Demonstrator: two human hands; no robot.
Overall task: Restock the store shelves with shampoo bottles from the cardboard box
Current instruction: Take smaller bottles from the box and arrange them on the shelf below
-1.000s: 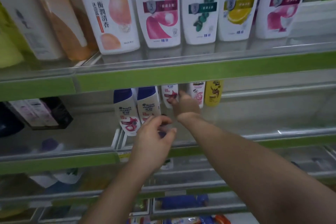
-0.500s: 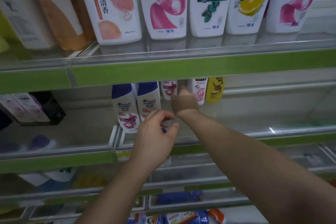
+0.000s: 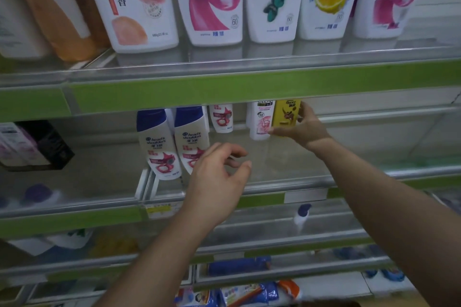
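Yellow shampoo bottle (image 3: pixel 284 113) stands upright at the back of the middle shelf (image 3: pixel 349 176), just beside a white-and-pink bottle (image 3: pixel 260 119). My right grip (image 3: pixel 304 129) has hold of it, fingers curled round its right side. My left grip (image 3: pixel 217 182) hovers with nothing in it, fingers loosely curled, just in front of two blue-capped bottles (image 3: pixel 159 144).

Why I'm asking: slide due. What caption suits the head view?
Right hand grips a yellow bottle deep on the middle shelf; left hand hovers empty by two blue-capped bottles.
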